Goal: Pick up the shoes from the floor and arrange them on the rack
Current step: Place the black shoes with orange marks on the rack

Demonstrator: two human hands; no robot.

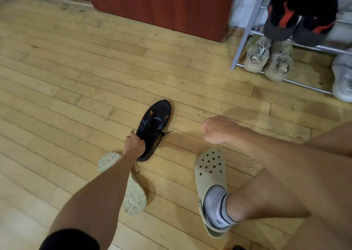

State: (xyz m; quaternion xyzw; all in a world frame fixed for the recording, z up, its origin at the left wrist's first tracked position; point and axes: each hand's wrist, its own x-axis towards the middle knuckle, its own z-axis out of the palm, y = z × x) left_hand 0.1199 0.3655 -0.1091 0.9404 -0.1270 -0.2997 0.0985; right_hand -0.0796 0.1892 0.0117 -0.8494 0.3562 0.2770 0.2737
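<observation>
A black sneaker [155,124] with orange marks lies on the wooden floor at the middle of the view, toe pointing away. My left hand [134,145] grips its heel collar. A pale shoe [131,194] lies sole-up on the floor just behind it, partly under my left forearm. My right hand [217,129] hovers above the floor to the right with fingers curled and nothing in it. The metal shoe rack [247,32] stands at the upper right with a black-and-orange pair [302,15] on an upper shelf and a beige pair [268,57] below.
My foot in a beige clog [209,169] and white sock stands on the floor at right. A pale grey shoe [342,74] sits at the rack's right end. A red-brown cabinet [162,8] stands beyond the floor, left of the rack.
</observation>
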